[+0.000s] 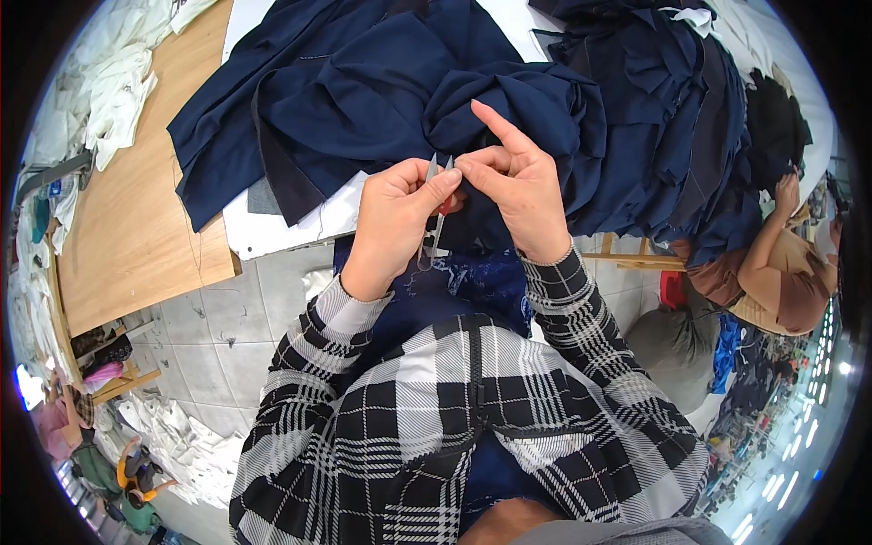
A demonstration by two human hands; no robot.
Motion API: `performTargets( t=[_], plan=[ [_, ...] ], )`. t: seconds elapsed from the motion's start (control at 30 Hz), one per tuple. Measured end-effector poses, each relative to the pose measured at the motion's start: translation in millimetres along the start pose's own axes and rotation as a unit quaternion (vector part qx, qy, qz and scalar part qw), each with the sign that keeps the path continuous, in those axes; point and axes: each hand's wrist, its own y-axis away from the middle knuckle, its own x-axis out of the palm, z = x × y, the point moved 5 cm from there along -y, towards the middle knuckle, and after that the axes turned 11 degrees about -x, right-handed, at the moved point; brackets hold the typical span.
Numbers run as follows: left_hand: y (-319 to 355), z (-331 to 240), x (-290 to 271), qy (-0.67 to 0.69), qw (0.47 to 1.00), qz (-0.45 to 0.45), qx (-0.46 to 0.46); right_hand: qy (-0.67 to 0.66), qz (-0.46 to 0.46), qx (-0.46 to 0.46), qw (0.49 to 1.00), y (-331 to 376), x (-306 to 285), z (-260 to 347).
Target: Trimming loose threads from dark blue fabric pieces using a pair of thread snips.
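My left hand (396, 211) is closed around a pair of small metal thread snips (440, 225) with a red part, its thumb pressed over them. The two blade tips point away from me and stand slightly apart. Right beside the tips, my right hand (522, 186) pinches thumb against a finger, while its index finger stretches up and away. Whatever lies in that pinch is too small to make out. Just beyond both hands spreads a heap of navy blue fabric (363, 100), bunched and folded, with a darker strip (283, 168) hanging at its left.
A white board (259, 232) lies under the fabric, beside a wooden tabletop (136, 245) at left. More dark garments (649, 136) are piled at right, where another person's arm (772, 227) reaches in. White cloth pieces (177, 445) lie at lower left. A grey sack (668, 350) stands at right.
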Motion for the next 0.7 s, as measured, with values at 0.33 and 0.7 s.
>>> performTargets(
  t=[0.33,0.7],
  plan=[
    [10.5,-12.0,-4.2,0.006,1.000,0.004,-0.024,-0.048,-0.036,0.018,0.998,-4.8,-10.4,1.2],
    [7.2,-17.1,5.0,-0.088,0.995,-0.009,-0.037,-0.029,-0.014,0.019,0.999,-5.7,-8.1,7.8]
  ],
)
